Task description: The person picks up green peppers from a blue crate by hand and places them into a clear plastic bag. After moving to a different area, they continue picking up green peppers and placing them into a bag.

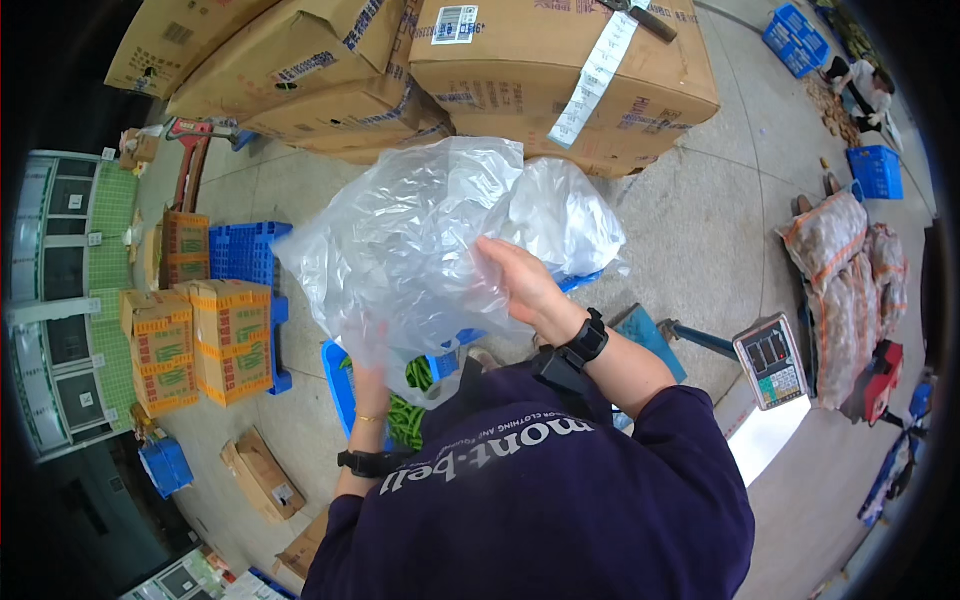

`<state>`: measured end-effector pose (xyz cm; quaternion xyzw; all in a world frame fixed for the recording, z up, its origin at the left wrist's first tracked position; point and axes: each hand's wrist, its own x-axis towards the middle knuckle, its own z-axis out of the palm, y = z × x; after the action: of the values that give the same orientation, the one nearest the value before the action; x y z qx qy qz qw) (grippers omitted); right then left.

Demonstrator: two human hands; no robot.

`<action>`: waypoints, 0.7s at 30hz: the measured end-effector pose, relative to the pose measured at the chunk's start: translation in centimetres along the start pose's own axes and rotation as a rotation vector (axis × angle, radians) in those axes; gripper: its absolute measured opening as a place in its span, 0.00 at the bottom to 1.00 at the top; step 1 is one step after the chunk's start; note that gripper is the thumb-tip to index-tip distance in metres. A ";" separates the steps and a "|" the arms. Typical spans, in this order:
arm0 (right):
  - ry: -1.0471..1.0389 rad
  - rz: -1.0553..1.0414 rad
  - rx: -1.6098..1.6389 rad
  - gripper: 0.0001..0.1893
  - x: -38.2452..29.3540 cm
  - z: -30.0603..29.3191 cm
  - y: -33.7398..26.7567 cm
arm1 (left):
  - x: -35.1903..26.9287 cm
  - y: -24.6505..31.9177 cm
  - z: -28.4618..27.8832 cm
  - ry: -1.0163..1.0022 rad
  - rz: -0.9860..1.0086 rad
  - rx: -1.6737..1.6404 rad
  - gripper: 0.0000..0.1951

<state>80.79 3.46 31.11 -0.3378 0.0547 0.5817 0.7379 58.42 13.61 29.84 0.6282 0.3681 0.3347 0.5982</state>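
Observation:
A large, crumpled clear plastic bag [405, 232] spreads out in front of me. My right hand [525, 281] holds its right side, fingers pointing forward and partly covered by film. My left hand [369, 349] shows blurred through the plastic at the near left edge, so its finger pose is hidden. Below that hand, a blue plastic crate [335, 382] contains green peppers [405, 420], partly covered by the bag and my body. Another clear plastic bundle [566, 217] rests beyond my right hand, above a blue edge.
Large cardboard cartons [525, 90] stand ahead; a dark-handled tool [652, 22] lies on top. Taped cartons [232, 341] and a blue pallet [244, 251] are left. At right are a scale display [772, 360], filled mesh sacks [847, 300] and a crouching person [862, 90].

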 end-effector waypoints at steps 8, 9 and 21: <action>-0.078 0.073 -0.174 0.23 0.8 -2.2 -1.2 | 1.1 -0.6 -4.5 -0.061 -0.537 -0.139 0.18; -0.221 -0.018 -0.193 0.30 1.2 -2.8 -1.5 | 1.3 -0.6 -5.1 -0.058 -0.612 -0.284 0.17; -0.395 0.303 -0.569 0.22 1.8 -11.9 3.1 | 1.2 -1.1 -4.4 -0.067 -0.711 -0.543 0.23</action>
<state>82.30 -1.48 19.79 -0.3989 -0.2031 0.7300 0.5165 55.22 16.90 28.98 0.2932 0.4406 0.1723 0.8308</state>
